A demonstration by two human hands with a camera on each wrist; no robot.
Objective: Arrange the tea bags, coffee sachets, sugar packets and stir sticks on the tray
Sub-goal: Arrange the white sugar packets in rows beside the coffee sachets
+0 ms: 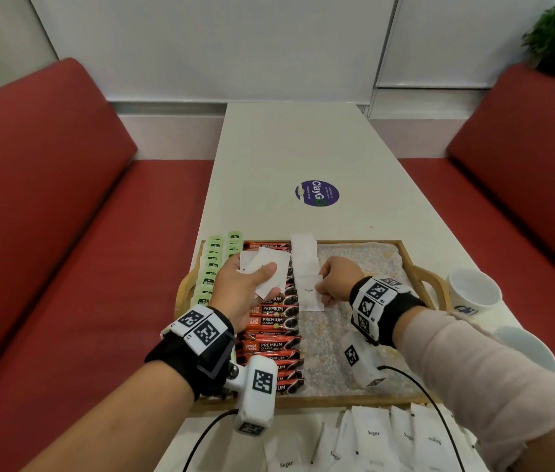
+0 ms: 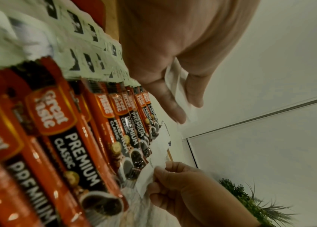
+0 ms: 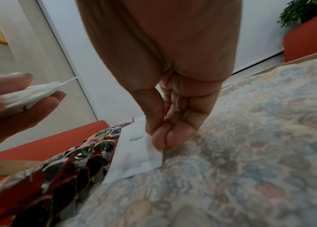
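Loose sugar packets printed "Sugar" lie nearest on the tabletop. On the tray, left to right: green tea bags, "Great Taste Premium Classic" coffee sachets, left hand holding spare packets, then right hand pinching the near packet of a row whose long axis runs near to far.

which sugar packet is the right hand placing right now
The sugar packet at the near end of the white row beside the coffee sachets, pinched by the right hand; others lie untouched or sit in the left hand.
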